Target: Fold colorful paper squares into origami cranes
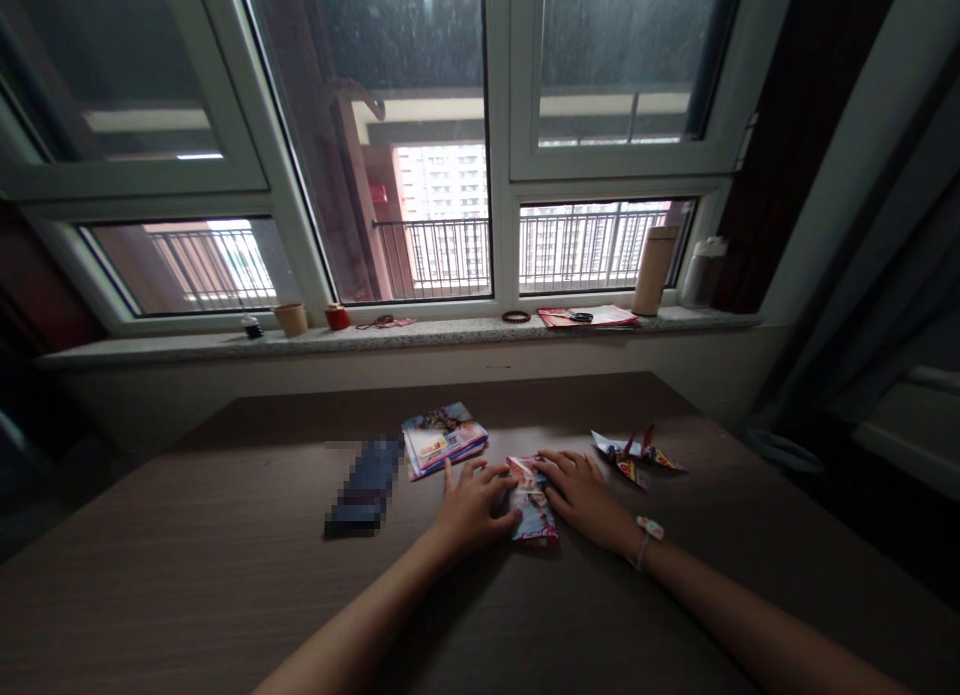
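A folded, brightly printed sheet of paper [534, 510] lies on the brown table between my two hands. My left hand [472, 507] rests at its left edge, with the thumb and fingertips touching the paper and the fingers apart. Along the upper right edge, my right hand [589, 500] lies flat with its fingers stretched out over the paper. Behind my left hand sits a stack of printed paper sheets [446, 440]. Beyond my right hand stand folded paper figures [637, 458] with pointed tips, made of similar printed paper.
A dark, pixelated flat object [365, 490] lies left of the stack on the table [225, 545]. On the windowsill [450, 333] are a paper cup [290, 320], a red spool-like item [337, 318], scissors [580, 317] on papers, a tan bottle [655, 270] and a whitish bottle [703, 273].
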Demonstrator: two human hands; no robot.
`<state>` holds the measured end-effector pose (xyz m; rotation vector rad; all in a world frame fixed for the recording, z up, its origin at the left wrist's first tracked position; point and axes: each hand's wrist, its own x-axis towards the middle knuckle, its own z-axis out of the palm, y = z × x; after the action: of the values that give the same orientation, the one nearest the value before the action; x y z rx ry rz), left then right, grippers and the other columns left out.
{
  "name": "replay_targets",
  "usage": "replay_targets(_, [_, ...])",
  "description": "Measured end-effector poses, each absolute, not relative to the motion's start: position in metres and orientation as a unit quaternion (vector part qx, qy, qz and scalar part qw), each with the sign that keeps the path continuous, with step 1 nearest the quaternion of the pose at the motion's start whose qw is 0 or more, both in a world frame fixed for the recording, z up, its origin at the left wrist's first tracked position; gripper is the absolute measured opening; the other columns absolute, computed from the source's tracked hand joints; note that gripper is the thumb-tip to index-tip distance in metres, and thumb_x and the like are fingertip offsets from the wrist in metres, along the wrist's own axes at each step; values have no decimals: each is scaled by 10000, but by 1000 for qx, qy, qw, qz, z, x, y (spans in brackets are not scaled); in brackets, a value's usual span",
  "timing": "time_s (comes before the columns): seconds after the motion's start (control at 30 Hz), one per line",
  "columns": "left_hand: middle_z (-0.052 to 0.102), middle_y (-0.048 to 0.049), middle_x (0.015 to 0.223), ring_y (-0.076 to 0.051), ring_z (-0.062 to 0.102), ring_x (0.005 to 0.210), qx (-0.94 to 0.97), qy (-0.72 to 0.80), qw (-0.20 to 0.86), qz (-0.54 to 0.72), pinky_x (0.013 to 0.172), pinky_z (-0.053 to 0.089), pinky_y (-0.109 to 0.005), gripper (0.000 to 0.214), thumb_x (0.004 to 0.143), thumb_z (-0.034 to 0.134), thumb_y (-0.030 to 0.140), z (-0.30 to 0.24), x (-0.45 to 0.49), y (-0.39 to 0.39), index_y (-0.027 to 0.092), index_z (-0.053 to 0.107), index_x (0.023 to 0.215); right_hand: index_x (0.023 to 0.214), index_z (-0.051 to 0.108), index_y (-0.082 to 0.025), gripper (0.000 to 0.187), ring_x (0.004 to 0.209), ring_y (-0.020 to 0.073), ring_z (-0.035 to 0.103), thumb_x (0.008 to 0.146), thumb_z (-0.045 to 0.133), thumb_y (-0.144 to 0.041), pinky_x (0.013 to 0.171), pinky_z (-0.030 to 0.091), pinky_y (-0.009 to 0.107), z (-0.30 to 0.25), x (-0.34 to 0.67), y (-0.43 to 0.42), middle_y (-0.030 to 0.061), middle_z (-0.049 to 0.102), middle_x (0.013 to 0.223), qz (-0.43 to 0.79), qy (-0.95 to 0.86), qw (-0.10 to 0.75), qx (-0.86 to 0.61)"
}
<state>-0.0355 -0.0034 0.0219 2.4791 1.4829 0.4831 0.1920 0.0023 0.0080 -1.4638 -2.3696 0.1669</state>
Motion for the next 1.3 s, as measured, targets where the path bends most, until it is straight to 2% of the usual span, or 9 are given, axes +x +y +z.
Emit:
replay_targets(0.13, [553, 23, 1373, -358, 361, 1311, 841, 501, 110, 169, 1072, -48, -739, 440, 785, 665, 442, 22, -35, -4, 384, 609, 1217, 1385, 432, -331, 451, 1336, 257, 340, 937, 388, -352, 1143, 178, 545, 9, 191, 2, 2, 424, 1472, 54, -837, 171, -517])
replay_targets(0.4, [549, 13, 1380, -341, 376, 1306, 844, 501, 103, 162, 1100, -70, -695, 446, 789, 664, 455, 22, -36, -3, 369, 612, 1224, 1402, 412, -340, 454, 1340, 262, 335, 951, 364, -354, 1139, 175, 556, 11, 191, 1, 6, 417, 1476, 56, -838, 157, -520])
replay_targets(1.03, [556, -2, 1372, -344, 383, 1304, 845, 497, 104, 168, 1074, -86, -722, 412, 782, 668, 447, 22, -35, -3, 353, 635, 1181, 1420, 387, -340, 470, 1335, 266, 335, 952, 349, -364, 1123, 175, 561, 8, 189, 2, 24, 426, 1467, 34, -835, 144, -530])
replay_targets(1.3, [557, -12, 1365, -336, 382, 1304, 847, 494, 102, 169, 1104, -79, -682, 389, 782, 668, 448, 22, -36, -3, 338, 647, 1155, 1417, 395, -327, 472, 1332, 270, 338, 948, 351, -358, 1126, 166, 565, 12, 188, 0, 25, 435, 1460, 39, -834, 145, -530])
